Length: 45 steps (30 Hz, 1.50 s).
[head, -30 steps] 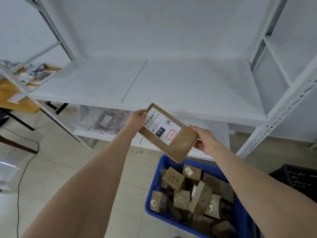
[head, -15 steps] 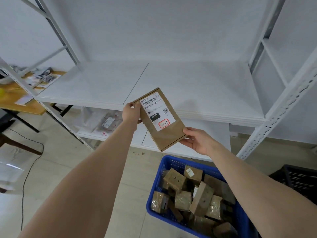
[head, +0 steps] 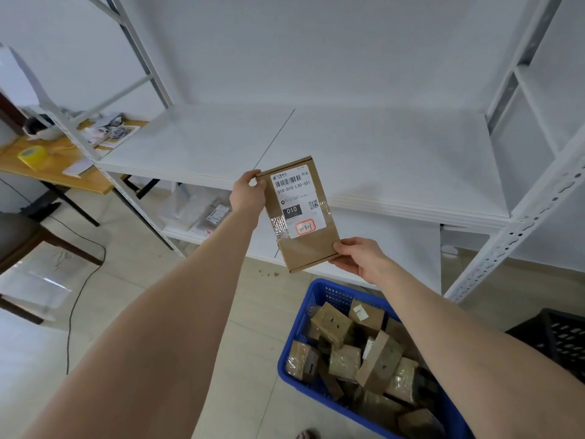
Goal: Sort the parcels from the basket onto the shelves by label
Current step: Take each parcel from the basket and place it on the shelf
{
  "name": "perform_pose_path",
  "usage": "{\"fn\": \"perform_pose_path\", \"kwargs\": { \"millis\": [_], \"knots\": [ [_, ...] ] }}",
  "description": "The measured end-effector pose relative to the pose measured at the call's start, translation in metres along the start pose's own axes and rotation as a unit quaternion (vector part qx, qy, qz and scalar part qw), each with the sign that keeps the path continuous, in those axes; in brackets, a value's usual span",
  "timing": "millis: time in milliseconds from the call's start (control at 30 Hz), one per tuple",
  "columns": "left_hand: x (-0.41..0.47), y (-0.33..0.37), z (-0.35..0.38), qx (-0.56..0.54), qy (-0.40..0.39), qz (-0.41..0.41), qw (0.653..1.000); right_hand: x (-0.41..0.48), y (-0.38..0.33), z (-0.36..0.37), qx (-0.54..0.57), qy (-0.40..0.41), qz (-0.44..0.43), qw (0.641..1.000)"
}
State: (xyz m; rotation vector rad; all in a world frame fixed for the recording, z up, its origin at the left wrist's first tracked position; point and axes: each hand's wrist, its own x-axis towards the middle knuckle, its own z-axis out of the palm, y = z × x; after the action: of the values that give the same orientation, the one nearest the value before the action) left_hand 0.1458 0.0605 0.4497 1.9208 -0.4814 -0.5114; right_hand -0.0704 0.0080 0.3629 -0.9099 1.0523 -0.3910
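Before the white metal shelf [head: 380, 160], a flat brown cardboard parcel [head: 311, 248] is held in two grips.
The blue plastic basket [head: 319, 299] of small brown boxes [head: 332, 324] sits below the right grip, its near end cut off by the frame edge. The parcel stands nearly upright between the grips, label towards the camera. The left hand [head: 248, 194] pinches its top left corner and the right hand [head: 361, 258] pinches its bottom right corner, fingers hidden behind the card. The white label [head: 297, 201] reads 010; its red-framed handwritten mark is hard to make out.
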Motion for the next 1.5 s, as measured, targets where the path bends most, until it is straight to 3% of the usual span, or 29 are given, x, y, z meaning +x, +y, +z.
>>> {"fn": "perform_pose_path", "kwargs": {
  "millis": [400,833,1500],
  "knots": [
    [0.063,-0.02,-0.052,0.092,-0.014,0.064,0.994,0.024,0.018,0.084,-0.017,0.022,0.016,0.999],
    [0.203,-0.042,-0.183,0.148,-0.079,0.143,0.975,0.081,0.032,0.287,0.046,0.069,-0.003,0.997],
    [0.467,-0.006,-0.271,0.146,-0.064,0.147,0.976,0.296,-0.08,0.48,0.013,0.067,-0.036,0.997]
  ]
}}
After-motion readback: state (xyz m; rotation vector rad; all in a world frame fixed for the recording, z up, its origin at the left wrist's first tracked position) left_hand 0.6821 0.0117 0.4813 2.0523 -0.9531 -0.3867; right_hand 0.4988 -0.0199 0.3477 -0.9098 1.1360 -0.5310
